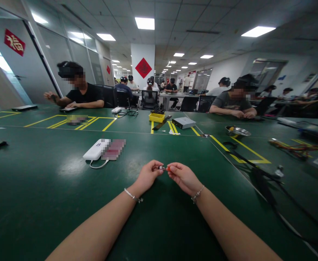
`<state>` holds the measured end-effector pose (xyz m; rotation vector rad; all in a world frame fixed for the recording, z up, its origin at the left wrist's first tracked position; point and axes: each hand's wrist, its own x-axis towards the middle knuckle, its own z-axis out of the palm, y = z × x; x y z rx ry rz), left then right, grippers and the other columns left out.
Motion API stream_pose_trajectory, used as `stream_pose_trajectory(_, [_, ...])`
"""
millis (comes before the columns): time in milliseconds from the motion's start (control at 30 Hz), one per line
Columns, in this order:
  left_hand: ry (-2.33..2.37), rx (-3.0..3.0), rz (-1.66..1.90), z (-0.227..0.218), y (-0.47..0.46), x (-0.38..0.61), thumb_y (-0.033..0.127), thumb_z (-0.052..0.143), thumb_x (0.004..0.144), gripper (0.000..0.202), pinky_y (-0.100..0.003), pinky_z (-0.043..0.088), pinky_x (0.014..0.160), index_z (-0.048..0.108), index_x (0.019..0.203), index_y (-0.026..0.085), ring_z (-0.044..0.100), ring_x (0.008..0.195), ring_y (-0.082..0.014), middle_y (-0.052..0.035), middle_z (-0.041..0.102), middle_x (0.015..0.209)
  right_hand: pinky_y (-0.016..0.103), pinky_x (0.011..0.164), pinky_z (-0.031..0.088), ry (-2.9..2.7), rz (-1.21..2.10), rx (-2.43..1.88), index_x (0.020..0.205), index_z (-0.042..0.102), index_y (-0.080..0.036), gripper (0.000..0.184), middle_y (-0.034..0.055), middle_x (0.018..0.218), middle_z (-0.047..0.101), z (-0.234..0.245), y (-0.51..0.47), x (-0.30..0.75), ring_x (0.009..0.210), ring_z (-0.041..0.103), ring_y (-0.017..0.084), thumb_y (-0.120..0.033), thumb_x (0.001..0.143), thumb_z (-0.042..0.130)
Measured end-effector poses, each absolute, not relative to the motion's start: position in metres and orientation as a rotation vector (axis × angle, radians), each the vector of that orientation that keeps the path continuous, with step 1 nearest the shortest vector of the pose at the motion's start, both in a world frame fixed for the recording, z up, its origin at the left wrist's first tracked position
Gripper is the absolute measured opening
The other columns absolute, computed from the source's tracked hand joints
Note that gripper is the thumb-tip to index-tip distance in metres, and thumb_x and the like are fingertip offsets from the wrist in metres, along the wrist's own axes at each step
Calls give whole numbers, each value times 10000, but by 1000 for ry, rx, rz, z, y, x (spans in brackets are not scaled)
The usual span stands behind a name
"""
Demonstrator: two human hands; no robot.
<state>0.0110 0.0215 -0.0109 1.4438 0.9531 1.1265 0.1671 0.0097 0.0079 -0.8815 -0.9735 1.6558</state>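
My left hand (148, 174) is closed in a pinch on a small silver-and-dark metal piece (161, 168), too small to name its kind. Facing it, my right hand (184, 178) pinches a tiny orange piece (168, 168) between thumb and fingertips. The two pieces sit almost tip to tip just above the green table (159, 224); I cannot tell whether they touch. Left of my hands lies a white power bank (96, 149), its short white cable (100, 166) looping beside a blurred pinkish flat object (113, 149).
Further back are a yellow bin (156, 117), a grey box (184, 123) and a metal dish (237, 131). Black cables (264, 185) and colored wires (294, 148) lie on the right. Two people in head gear, one in a black shirt (84, 96), sit across the table.
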Motion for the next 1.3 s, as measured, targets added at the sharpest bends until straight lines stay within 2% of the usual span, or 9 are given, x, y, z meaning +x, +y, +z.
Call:
stream_pose_trajectory(200, [932, 1467, 1130, -10, 21, 11, 234, 484, 755, 174, -231, 418, 622, 530, 895, 141, 523, 634, -100, -6, 571, 710, 247, 732, 430, -920, 1719, -805, 739, 627, -142, 204, 22, 755, 632, 3, 11, 168, 700, 568, 89, -116, 553, 706])
stream_pose_trajectory(300, [965, 1505, 1141, -6, 19, 11, 341, 380, 817, 248, -240, 412, 609, 526, 791, 142, 508, 588, -105, -3, 551, 628, 253, 719, 438, -923, 1726, -808, 781, 629, -148, 227, 20, 767, 627, 3, 12, 169, 684, 566, 90, -110, 566, 693])
stream_pose_trajectory(400, [989, 1574, 1131, -4, 17, 10, 417, 342, 824, 353, -238, 397, 589, 516, 675, 149, 483, 545, -105, 4, 528, 559, 251, 675, 440, -941, 1731, -800, 818, 618, -153, 236, 17, 782, 617, 3, 12, 170, 642, 551, 81, -139, 592, 683])
stream_pose_trajectory(600, [962, 1428, 1105, -5, 17, 10, 483, 335, 807, 414, -231, 389, 544, 529, 697, 134, 503, 521, -107, -6, 543, 558, 249, 638, 417, -981, 1757, -776, 810, 592, -155, 194, 5, 718, 596, 6, 9, 168, 606, 524, 75, -269, 662, 647])
stream_pose_trajectory(767, [998, 1371, 1069, -5, 18, 10, 543, 293, 794, 496, -231, 371, 500, 517, 617, 137, 466, 440, -97, 5, 504, 472, 266, 650, 408, -992, 1758, -785, 787, 585, -159, 213, -6, 677, 575, 6, 8, 166, 601, 519, 82, -330, 669, 632])
stream_pose_trajectory(967, [943, 1420, 1100, -5, 18, 7, 451, 380, 799, 379, -220, 362, 536, 531, 653, 135, 470, 512, -92, 6, 526, 550, 270, 671, 416, -967, 1724, -798, 789, 582, -177, 235, -9, 772, 597, 3, 9, 167, 614, 525, 77, -205, 585, 696])
stream_pose_trajectory(1133, [917, 1382, 1130, -4, 19, 8, 295, 517, 742, 179, -210, 374, 592, 542, 820, 136, 506, 633, -97, -1, 563, 682, 261, 674, 416, -927, 1717, -814, 800, 597, -177, 248, -8, 780, 606, 0, 11, 170, 613, 527, 68, -168, 575, 700])
stream_pose_trajectory(1300, [941, 1433, 1175, -9, 20, 10, 220, 594, 672, 196, -222, 395, 633, 545, 843, 138, 508, 671, -103, -3, 560, 716, 254, 677, 406, -922, 1730, -814, 810, 610, -164, 225, -2, 767, 609, 1, 11, 169, 609, 521, 62, -176, 600, 689])
